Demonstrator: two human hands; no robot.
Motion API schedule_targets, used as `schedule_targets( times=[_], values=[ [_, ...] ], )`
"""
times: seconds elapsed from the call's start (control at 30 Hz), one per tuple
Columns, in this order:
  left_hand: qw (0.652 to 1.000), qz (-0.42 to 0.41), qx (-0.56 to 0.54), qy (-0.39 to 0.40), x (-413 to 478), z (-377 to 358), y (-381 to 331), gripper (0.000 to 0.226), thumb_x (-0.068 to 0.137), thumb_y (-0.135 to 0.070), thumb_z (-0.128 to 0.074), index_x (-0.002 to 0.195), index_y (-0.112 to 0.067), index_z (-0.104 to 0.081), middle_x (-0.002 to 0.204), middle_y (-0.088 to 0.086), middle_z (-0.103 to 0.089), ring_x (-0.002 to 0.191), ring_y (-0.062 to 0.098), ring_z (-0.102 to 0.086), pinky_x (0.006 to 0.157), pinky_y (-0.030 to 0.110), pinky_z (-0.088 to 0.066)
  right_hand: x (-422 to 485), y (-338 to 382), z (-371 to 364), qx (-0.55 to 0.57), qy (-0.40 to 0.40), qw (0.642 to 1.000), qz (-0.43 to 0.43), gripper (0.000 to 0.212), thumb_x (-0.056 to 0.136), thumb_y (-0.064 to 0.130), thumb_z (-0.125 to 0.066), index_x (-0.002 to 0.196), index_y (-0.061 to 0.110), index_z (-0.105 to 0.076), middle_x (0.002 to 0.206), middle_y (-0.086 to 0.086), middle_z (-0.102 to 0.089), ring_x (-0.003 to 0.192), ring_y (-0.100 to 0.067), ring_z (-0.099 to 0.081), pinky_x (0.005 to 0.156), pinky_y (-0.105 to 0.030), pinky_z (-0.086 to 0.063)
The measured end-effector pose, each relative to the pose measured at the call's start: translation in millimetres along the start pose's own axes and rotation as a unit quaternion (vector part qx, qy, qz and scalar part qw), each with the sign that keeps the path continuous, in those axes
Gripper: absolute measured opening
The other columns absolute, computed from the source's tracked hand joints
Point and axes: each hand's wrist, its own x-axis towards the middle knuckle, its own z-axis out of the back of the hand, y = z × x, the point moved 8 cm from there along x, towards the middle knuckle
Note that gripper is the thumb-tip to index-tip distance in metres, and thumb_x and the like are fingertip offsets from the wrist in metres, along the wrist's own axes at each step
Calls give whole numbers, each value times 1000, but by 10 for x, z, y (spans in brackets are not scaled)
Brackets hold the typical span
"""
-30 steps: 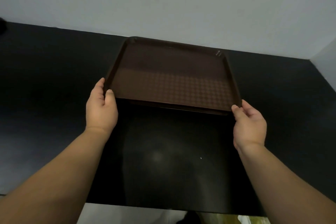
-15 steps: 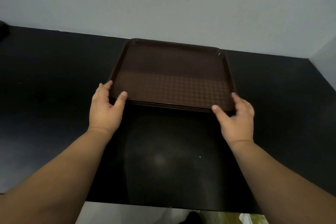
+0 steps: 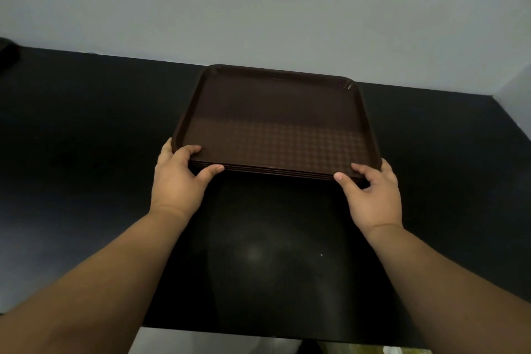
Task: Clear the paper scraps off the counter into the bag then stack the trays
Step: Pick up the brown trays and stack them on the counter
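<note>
Both of our hands have shifted since half a second ago: the thumbs now lie further in along the near edge of the stack of trays (image 3: pixel 275 123), and the stack sits slightly lower in the frame. We can read no brand, label or writing anywhere; the top tray shows only a faint woven pattern across its near half.

Our left hand (image 3: pixel 179 181) wraps the near-left corner, fingers over the rim and thumb pressed against the layered edges, so its grip is closed on the stack. Our right hand (image 3: pixel 373 192) does the same at the near-right corner, fingers curled over the rim and thumb along the front edge.

The stack rests on the black worktop (image 3: pixel 86 138), centre frame, its far edge near the pale wall (image 3: pixel 258 8). The layered edges blur together in the dim light, so we cannot count the trays. Both forearms run off the lower corners of the frame.
</note>
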Motion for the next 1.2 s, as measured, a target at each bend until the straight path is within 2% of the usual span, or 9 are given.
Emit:
schedule_targets(
  times=[0.17, 0.33, 0.53, 0.63, 0.8, 0.87, 1.03, 1.13, 1.2],
  values=[
    [1000, -18, -23, -9, -8, 22, 11, 62, 86, -54, -72, 139, -25, -57, 160, -3, -28, 146, 20, -33, 120, 40, -31, -4, 9, 9, 10, -9, 1000, 1, 56, 89, 48, -70, 140, 28, -56, 164, 4, -19, 113, 1, -31, 97, -20, -27],
    [999, -5, -32, -3, -58, 4, -6, 49, 95, -49, -62, 138, -27, -59, 157, -3, -32, 143, 21, -36, 119, 42, -33, 66, -49, 64, 31, -60, 997, -30, 51, 98, 45, -57, 144, 23, -52, 162, 3, -26, 139, -18, -42, 113, -34, -35],
    [998, 29, -33, 38, -364, -145, -188, 51, 96, -49, -61, 142, -28, -55, 159, -2, -24, 144, 23, -35, 120, 43, -31, 63, -93, 152, 65, -37, 994, -81, 69, 101, 43, -53, 160, 24, -22, 168, -2, -8, 154, -21, -15, 119, -38, -21],
    [995, 45, -68, 50, -628, -379, -382, 48, 97, -46, -61, 141, -25, -57, 158, 0, -20, 143, 22, -35, 119, 33, -26, 58, -148, 179, 94, -2, 991, -100, 82, 98, 46, -57, 161, 26, -10, 169, -1, 1, 155, -23, -9, 120, -38, -17],
    [992, -6, -94, 80, -1027, -790, -708, 48, 97, -41, -63, 142, -26, -57, 154, 1, -23, 142, 18, -34, 113, 22, -24, 101, -246, 219, 140, 28, 984, -108, 84, 98, 43, -59, 161, 26, -7, 168, 0, -10, 153, -21, -18, 121, -36, -18],
    [992, 1, -117, 42, -1007, -760, -729, 55, 96, -36, -65, 148, -27, -49, 155, 5, -24, 140, 18, -35, 112, 24, -27, 125, -292, 257, 175, 26, 976, -130, 88, 95, 45, -62, 161, 28, -6, 166, -2, -21, 150, -22, -27, 122, -41, -25],
    [974, 88, -207, -13, -399, -550, -512, 66, 98, -30, -63, 157, -20, -33, 155, 13, -38, 135, 24, -48, 117, 38, -36, -169, -250, 159, 320, 39, 928, -187, 91, 93, 33, -69, 160, 31, -8, 161, -7, -34, 146, -19, -36, 118, -37, -30],
    [977, 105, -187, 16, 85, -461, -508, 65, 98, -33, -63, 156, -19, -35, 147, 2, -48, 130, 18, -50, 110, 28, -34, -494, -122, -110, 360, 74, 911, -186, 96, 91, 26, -72, 161, 27, -7, 161, -9, -34, 145, -15, -36, 115, -31, -31],
    [979, 104, -172, 32, 422, -438, -521, 65, 97, -33, -63, 155, -20, -38, 152, 6, -47, 137, 22, -47, 114, 30, -32, -600, -55, -268, 362, 82, 910, -184, 96, 92, 24, -72, 161, 26, -5, 161, -7, -32, 145, -16, -37, 111, -26, -32]
  ],
)
